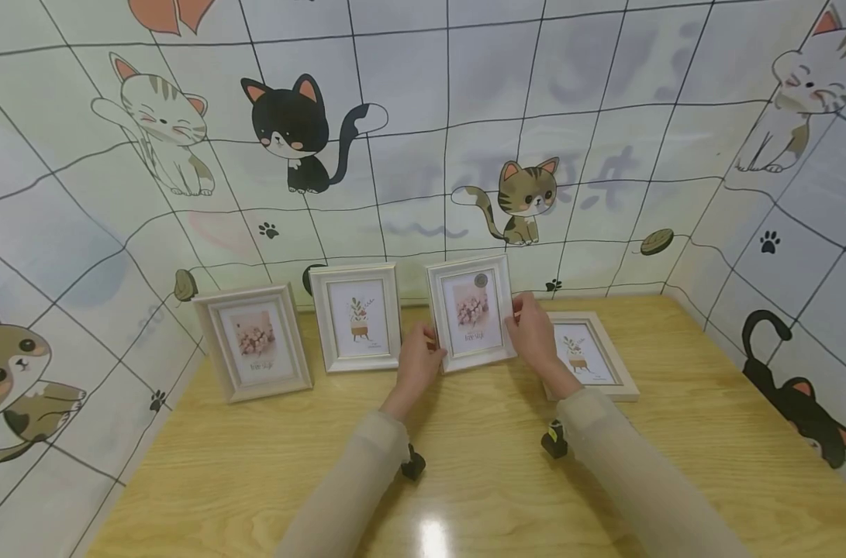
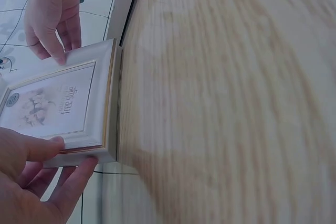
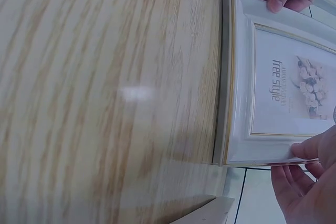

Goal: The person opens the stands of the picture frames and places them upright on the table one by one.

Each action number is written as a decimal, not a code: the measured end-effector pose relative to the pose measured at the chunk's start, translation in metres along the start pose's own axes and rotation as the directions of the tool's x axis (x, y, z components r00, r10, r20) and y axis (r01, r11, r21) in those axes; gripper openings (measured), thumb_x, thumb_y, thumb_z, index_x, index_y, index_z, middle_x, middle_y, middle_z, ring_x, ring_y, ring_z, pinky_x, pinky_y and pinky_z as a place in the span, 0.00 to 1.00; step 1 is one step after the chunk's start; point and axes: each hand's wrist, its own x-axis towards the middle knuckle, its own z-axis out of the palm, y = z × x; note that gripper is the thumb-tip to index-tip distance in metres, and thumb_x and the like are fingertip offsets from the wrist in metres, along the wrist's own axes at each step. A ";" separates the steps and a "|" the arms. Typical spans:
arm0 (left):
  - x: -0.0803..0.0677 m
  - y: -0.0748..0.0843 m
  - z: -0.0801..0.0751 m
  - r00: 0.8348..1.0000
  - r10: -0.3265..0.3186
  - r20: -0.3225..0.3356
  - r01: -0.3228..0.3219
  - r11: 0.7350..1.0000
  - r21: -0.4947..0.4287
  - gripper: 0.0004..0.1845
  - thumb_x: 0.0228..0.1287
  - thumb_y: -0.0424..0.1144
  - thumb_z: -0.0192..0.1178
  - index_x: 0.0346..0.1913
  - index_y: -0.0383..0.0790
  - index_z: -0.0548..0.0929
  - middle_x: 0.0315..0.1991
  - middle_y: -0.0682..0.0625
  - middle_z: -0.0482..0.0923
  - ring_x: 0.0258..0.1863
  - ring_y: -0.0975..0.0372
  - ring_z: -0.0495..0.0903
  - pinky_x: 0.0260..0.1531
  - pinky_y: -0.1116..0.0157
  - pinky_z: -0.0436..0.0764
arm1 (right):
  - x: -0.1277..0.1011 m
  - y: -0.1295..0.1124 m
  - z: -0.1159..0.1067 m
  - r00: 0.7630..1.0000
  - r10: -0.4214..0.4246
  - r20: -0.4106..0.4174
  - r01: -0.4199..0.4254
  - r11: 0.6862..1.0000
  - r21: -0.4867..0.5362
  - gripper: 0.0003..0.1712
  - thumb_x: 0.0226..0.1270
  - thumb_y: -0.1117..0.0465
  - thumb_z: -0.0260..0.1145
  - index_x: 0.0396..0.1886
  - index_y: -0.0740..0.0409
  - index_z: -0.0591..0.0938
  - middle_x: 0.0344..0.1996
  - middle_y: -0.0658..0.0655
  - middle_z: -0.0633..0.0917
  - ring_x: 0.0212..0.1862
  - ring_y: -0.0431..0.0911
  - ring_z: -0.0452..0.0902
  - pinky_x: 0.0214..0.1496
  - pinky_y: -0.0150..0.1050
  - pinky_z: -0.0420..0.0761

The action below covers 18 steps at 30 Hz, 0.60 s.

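White frame (image 1: 471, 314) pinched between both hands' fingers (image 1: 516, 322).

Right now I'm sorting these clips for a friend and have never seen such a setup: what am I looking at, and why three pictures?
No machine here: a person works with bare hands and wears three cameras. The wide picture comes from the head, looking down at a wooden table set against cat-patterned walls. The other two come from the wrists, so they look sideways and close.

Both hands hold one white picture frame upright on the table: the left hand grips its left edge, the right hand its right edge. Two more frames stand to its left, and a fourth lies flat behind the right hand.
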 end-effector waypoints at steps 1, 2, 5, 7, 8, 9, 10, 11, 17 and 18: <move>0.000 0.000 0.000 1.000 0.002 0.000 -0.002 1.000 -0.006 0.14 0.61 0.27 0.66 0.45 0.35 0.72 0.47 0.39 0.81 0.46 0.49 0.85 0.42 0.58 0.88 | 0.000 0.000 0.000 1.000 0.002 0.000 -0.002 1.000 0.006 0.13 0.70 0.66 0.59 0.52 0.65 0.71 0.44 0.68 0.83 0.47 0.59 0.83 0.44 0.52 0.84; 0.001 -0.001 0.000 1.000 0.004 -0.001 -0.004 1.000 -0.013 0.14 0.61 0.27 0.66 0.45 0.35 0.72 0.48 0.39 0.81 0.46 0.49 0.85 0.42 0.59 0.88 | 0.000 -0.001 0.000 1.000 0.005 0.000 -0.005 1.000 0.011 0.14 0.70 0.66 0.58 0.52 0.65 0.71 0.45 0.68 0.83 0.47 0.59 0.83 0.45 0.52 0.85; 0.002 -0.002 0.000 1.000 0.020 -0.002 -0.020 0.999 -0.026 0.14 0.61 0.26 0.66 0.44 0.36 0.72 0.49 0.38 0.80 0.47 0.49 0.84 0.40 0.60 0.88 | 0.001 -0.001 0.000 1.000 0.015 0.001 -0.015 0.999 0.031 0.15 0.71 0.66 0.59 0.53 0.65 0.70 0.46 0.68 0.83 0.49 0.59 0.83 0.46 0.53 0.85; 0.002 -0.003 0.000 1.000 0.030 -0.001 -0.030 0.999 -0.033 0.13 0.61 0.26 0.66 0.43 0.36 0.72 0.51 0.39 0.80 0.47 0.50 0.84 0.40 0.61 0.88 | 0.000 -0.002 0.000 1.000 0.014 -0.002 -0.014 0.999 0.039 0.15 0.71 0.67 0.58 0.54 0.65 0.70 0.47 0.68 0.83 0.49 0.60 0.83 0.47 0.53 0.85; 0.002 -0.004 0.000 0.999 0.035 0.001 -0.035 0.999 -0.038 0.13 0.61 0.26 0.66 0.42 0.37 0.72 0.52 0.39 0.80 0.48 0.50 0.84 0.40 0.61 0.88 | 0.001 -0.002 0.000 1.000 0.014 -0.003 -0.014 0.999 0.043 0.15 0.71 0.67 0.58 0.54 0.65 0.69 0.47 0.69 0.83 0.49 0.60 0.83 0.47 0.53 0.85; 0.002 -0.004 -0.001 0.999 0.041 0.003 -0.041 0.998 -0.045 0.13 0.61 0.26 0.66 0.42 0.37 0.72 0.52 0.39 0.80 0.48 0.50 0.84 0.40 0.61 0.88 | 0.001 -0.002 0.000 1.000 0.012 -0.004 -0.012 0.999 0.047 0.15 0.71 0.67 0.58 0.53 0.65 0.69 0.47 0.69 0.83 0.50 0.60 0.83 0.47 0.53 0.85; 0.002 -0.004 -0.001 0.999 0.046 0.007 -0.045 0.998 -0.053 0.13 0.61 0.26 0.66 0.42 0.37 0.72 0.53 0.39 0.79 0.48 0.50 0.83 0.40 0.61 0.88 | 0.001 -0.002 0.000 1.000 0.010 -0.004 -0.010 0.999 0.048 0.15 0.71 0.67 0.58 0.53 0.65 0.69 0.47 0.69 0.83 0.50 0.60 0.83 0.47 0.53 0.85; 0.002 -0.005 -0.001 0.999 0.048 0.010 -0.047 0.997 -0.061 0.13 0.61 0.26 0.66 0.42 0.37 0.72 0.54 0.39 0.79 0.49 0.50 0.83 0.40 0.61 0.87 | 0.001 -0.002 0.000 1.000 0.008 -0.005 -0.008 0.999 0.048 0.14 0.71 0.67 0.58 0.53 0.65 0.69 0.47 0.69 0.83 0.50 0.60 0.83 0.47 0.53 0.85; 0.002 -0.005 -0.003 0.998 0.057 0.019 -0.055 0.996 -0.075 0.15 0.59 0.25 0.67 0.43 0.37 0.72 0.52 0.40 0.79 0.50 0.49 0.83 0.43 0.59 0.87 | 0.002 -0.004 0.000 1.000 0.005 -0.002 -0.005 0.998 0.062 0.15 0.72 0.68 0.58 0.54 0.66 0.68 0.49 0.70 0.82 0.51 0.61 0.83 0.49 0.54 0.85; 0.002 -0.005 -0.003 0.998 0.057 0.018 -0.055 0.995 -0.080 0.15 0.59 0.25 0.67 0.43 0.37 0.72 0.52 0.40 0.79 0.50 0.49 0.83 0.43 0.59 0.87 | 0.003 -0.004 0.000 1.000 0.007 -0.003 -0.007 0.998 0.068 0.15 0.72 0.68 0.58 0.54 0.66 0.68 0.50 0.70 0.82 0.51 0.61 0.82 0.49 0.54 0.85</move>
